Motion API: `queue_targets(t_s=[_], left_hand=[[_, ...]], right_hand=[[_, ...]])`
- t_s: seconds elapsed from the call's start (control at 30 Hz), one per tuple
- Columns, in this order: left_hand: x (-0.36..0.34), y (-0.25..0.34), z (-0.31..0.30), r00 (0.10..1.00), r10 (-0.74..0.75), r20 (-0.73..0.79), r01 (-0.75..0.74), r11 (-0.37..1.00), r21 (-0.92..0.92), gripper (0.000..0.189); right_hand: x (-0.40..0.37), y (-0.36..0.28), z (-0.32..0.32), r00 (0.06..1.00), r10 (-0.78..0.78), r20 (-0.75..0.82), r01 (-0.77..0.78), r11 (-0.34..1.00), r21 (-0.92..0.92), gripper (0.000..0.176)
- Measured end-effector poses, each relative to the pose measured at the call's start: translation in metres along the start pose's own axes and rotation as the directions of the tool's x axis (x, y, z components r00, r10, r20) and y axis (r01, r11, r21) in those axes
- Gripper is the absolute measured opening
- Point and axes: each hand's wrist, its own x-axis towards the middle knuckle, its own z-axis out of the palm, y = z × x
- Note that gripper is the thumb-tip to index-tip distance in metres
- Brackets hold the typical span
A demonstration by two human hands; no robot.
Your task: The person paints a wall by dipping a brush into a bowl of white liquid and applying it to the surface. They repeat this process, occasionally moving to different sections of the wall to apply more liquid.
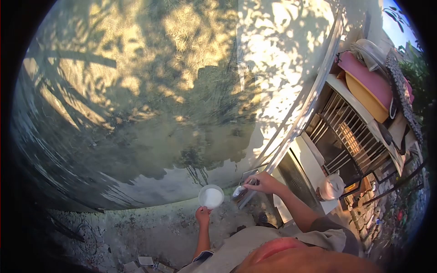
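A round white bowl [211, 196] with white contents is held at its lower rim by my left hand [203, 214], above the edge of the greenish water [154, 177]. To its right, my right hand [260, 183] has its fingers closed round the end of a small utensil, perhaps a spoon, with something white [238, 191] at its far end. That end lies just right of the bowl, apart from it. The utensil's exact shape is too small to tell.
A metal rail [291, 141] runs up to the right. Beyond it stand a clear jar [331, 187], a barred metal rack [348, 132], and pink [364, 75] and orange [364, 96] basins. A concrete ledge [150, 232] lies below the water, with rubble at its bottom.
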Motion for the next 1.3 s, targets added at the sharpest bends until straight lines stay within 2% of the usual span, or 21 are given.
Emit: queue_targets(t_s=[0.03, 0.1, 0.17, 0.2, 0.27, 0.33, 0.37, 0.43, 0.5, 0.57, 0.7, 0.73, 0.8, 0.97, 1.03, 1.07, 1.1, 1.17, 1.2, 1.23, 1.3], left_hand=[[-0.001, 0.000, -0.002, 1.000, 0.004, 0.002, -0.004, 1.000, 0.001, 0.024], [-0.001, 0.005, -0.003, 1.000, -0.020, 0.003, 0.020, 0.998, -0.064, 0.024], [-0.004, 0.006, -0.006, 1.000, -0.026, -0.007, 0.025, 0.998, -0.052, 0.024], [-0.005, 0.006, -0.006, 0.999, -0.035, -0.017, 0.035, 0.999, -0.041, 0.024], [-0.008, 0.001, -0.007, 0.999, -0.029, -0.029, 0.027, 0.998, -0.064, 0.023], [-0.011, -0.002, -0.007, 0.999, -0.025, -0.040, 0.021, 0.996, -0.092, 0.022], [-0.014, -0.001, -0.008, 0.998, -0.035, -0.051, 0.029, 0.993, -0.111, 0.021], [-0.019, -0.001, -0.011, 0.997, -0.046, -0.060, 0.037, 0.989, -0.142, 0.020], [-0.028, -0.001, -0.015, 0.996, -0.018, -0.085, 0.014, 0.999, -0.045, 0.020], [-0.034, -0.004, -0.018, 0.993, -0.035, -0.109, 0.028, 0.997, -0.065, 0.020], [-0.047, -0.022, -0.025, 0.986, -0.078, -0.144, 0.069, 0.995, -0.067, 0.019], [-0.050, -0.026, -0.025, 0.985, -0.080, -0.150, 0.070, 0.995, -0.076, 0.019], [-0.057, -0.030, -0.024, 0.976, -0.084, -0.203, 0.053, 0.986, -0.156, 0.019], [-0.063, -0.022, -0.018, 0.955, -0.118, -0.273, 0.082, 0.987, -0.140, 0.019], [-0.061, -0.025, -0.017, 0.954, -0.108, -0.279, 0.070, 0.987, -0.144, 0.019], [-0.059, -0.029, -0.018, 0.955, -0.104, -0.276, 0.071, 0.989, -0.128, 0.019], [-0.056, -0.033, -0.018, 0.957, -0.100, -0.273, 0.073, 0.991, -0.110, 0.019], [-0.053, -0.032, -0.018, 0.959, -0.112, -0.261, 0.075, 0.986, -0.147, 0.019], [-0.052, -0.030, -0.019, 0.959, -0.125, -0.253, 0.078, 0.979, -0.187, 0.019], [-0.049, -0.031, -0.021, 0.960, -0.128, -0.248, 0.085, 0.981, -0.177, 0.019], [-0.045, -0.033, -0.024, 0.974, -0.102, -0.204, 0.077, 0.989, -0.124, 0.019]], right_hand=[[0.002, -0.014, -0.021, 0.999, 0.045, -0.013, -0.045, 0.999, -0.001, 0.025], [0.009, -0.028, -0.067, 0.987, -0.033, -0.157, 0.035, 0.999, 0.014, 0.021], [0.013, -0.062, -0.125, 0.915, -0.203, -0.350, 0.207, 0.978, -0.027, 0.017], [0.013, -0.090, -0.153, 0.831, -0.315, -0.457, 0.333, 0.942, -0.044, 0.016], [0.015, -0.137, -0.213, 0.703, -0.374, -0.604, 0.354, 0.922, -0.160, 0.020], [0.030, -0.168, -0.270, 0.470, -0.486, -0.737, 0.410, 0.859, -0.305, 0.022], [0.037, -0.187, -0.300, 0.365, -0.572, -0.735, 0.529, 0.777, -0.342, 0.025], [0.054, -0.220, -0.356, 0.226, -0.642, -0.733, 0.578, 0.694, -0.429, 0.029], [0.072, -0.245, -0.414, 0.100, -0.698, -0.709, 0.660, 0.580, -0.478, 0.030], [0.091, -0.280, -0.450, -0.031, -0.602, -0.798, 0.558, 0.651, -0.514, 0.032], [0.119, -0.334, -0.508, -0.013, -0.626, -0.779, 0.636, 0.596, -0.490, 0.036], [0.130, -0.341, -0.515, -0.040, -0.644, -0.764, 0.658, 0.558, -0.505, 0.036], [0.147, -0.350, -0.527, -0.013, -0.671, -0.742, 0.662, 0.550, -0.509, 0.036], [0.159, -0.347, -0.504, 0.023, -0.673, -0.739, 0.587, 0.608, -0.535, 0.035], [0.153, -0.340, -0.487, -0.037, -0.722, -0.691, 0.297, 0.652, -0.698, 0.035], [0.153, -0.330, -0.484, -0.155, -0.785, -0.600, 0.030, 0.603, -0.797, 0.031], [0.151, -0.325, -0.481, -0.156, -0.784, -0.600, 0.027, 0.604, -0.796, 0.031], [0.141, -0.315, -0.469, 0.032, -0.810, -0.585, 0.245, 0.574, -0.781, 0.030], [0.133, -0.305, -0.459, 0.113, -0.831, -0.545, 0.211, 0.556, -0.804, 0.025], [0.137, -0.289, -0.458, 0.235, -0.765, -0.600, 0.487, 0.627, -0.608, 0.020], [0.117, -0.271, -0.419, 0.279, -0.757, -0.591, 0.288, 0.653, -0.701, 0.017]])
